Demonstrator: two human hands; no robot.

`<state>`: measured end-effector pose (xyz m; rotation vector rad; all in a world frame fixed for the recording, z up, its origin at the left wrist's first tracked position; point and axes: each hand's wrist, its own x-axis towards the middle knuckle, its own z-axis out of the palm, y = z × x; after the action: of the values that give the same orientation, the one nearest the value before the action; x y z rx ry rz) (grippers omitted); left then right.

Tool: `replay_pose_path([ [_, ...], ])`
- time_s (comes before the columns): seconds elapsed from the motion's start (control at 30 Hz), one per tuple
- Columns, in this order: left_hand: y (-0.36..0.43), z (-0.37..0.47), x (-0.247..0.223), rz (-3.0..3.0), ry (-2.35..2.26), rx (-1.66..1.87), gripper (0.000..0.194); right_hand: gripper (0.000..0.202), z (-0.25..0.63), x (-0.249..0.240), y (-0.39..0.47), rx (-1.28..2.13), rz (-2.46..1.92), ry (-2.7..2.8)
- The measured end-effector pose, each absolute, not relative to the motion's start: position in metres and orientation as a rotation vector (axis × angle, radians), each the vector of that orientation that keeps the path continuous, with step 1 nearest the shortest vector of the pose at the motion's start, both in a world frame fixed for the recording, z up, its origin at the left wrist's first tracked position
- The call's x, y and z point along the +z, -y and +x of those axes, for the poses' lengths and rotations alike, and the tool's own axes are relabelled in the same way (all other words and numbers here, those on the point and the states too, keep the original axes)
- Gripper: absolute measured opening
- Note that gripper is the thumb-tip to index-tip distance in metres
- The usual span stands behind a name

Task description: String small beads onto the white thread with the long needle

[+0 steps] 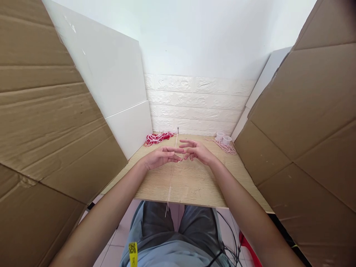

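A thin white cord (pixel 181 157) bends in a small loop at my fingertips, above the wooden board. My left hand (pixel 161 156) comes in from the left with its fingers stretched and thumb laid over them, closed on the cord. Facing it, my right hand (pixel 198 151) has one finger held out and the others bent in around the cord; the exact pinch is hard to see. The fingertips of both hands nearly meet. Another length of white cord (pixel 170 178) runs from a small hook (pixel 178 130) at the back, passes under my hands and hangs over the front edge.
A heap of red and white cord (pixel 160 138) lies at the back left. Pink-white cord (pixel 228 149) and two small clear cups (pixel 223 138) sit at the back right. Cardboard walls (pixel 55 111) flank the wooden board (pixel 194 189). Black cables (pixel 235 237) hang below.
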<state>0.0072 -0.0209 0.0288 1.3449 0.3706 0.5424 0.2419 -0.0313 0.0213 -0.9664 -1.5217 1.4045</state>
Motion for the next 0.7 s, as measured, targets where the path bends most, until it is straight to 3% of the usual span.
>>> replay_pose_path([
  [0.13,0.020,0.007,0.028,1.332,-0.383,0.559,0.040,0.050,0.242,0.019,0.032,1.454,-0.867,1.588],
  [0.27,0.020,0.007,0.026,1.371,-0.414,0.547,0.039,0.031,0.243,0.007,0.022,1.120,-1.036,1.563],
  [0.37,0.019,0.006,0.024,1.441,-0.449,0.553,0.034,0.029,0.243,0.000,0.015,0.844,-1.181,1.526],
  [0.7,0.021,0.004,0.027,1.417,-0.509,0.643,0.020,0.024,0.254,-0.001,0.009,0.389,-1.179,1.590],
])
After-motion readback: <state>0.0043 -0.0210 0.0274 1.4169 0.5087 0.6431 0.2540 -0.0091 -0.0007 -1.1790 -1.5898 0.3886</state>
